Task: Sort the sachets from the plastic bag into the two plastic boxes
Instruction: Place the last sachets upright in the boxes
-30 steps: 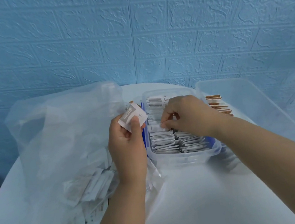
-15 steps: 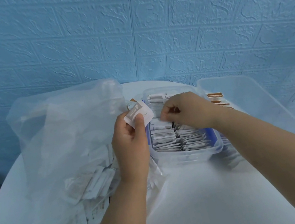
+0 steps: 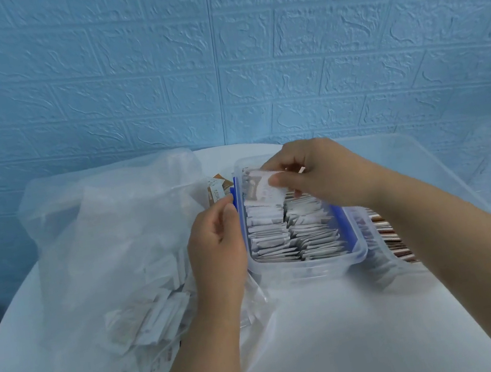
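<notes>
My right hand (image 3: 320,173) pinches a white sachet (image 3: 262,188) above the far end of the near plastic box (image 3: 310,269), which has blue clips and holds rows of several white sachets. My left hand (image 3: 214,243) holds nothing; its fingers hang loosely curled by the box's left wall near the blue clip. The clear plastic bag (image 3: 111,247) lies to the left with several sachets inside. A second, larger plastic box (image 3: 422,162) stands to the right, with brown sachets (image 3: 389,236) showing beside my right forearm.
A round white table (image 3: 343,331) carries everything. A loose brown and white sachet (image 3: 217,189) lies behind the bag near the box's far left corner. The blue brick-pattern wall (image 3: 216,60) rises just beyond the table's far edge.
The sachet passed from my left hand to my right hand, which now holds it over the box's far end. My left hand has dropped beside the box with nothing in it.
</notes>
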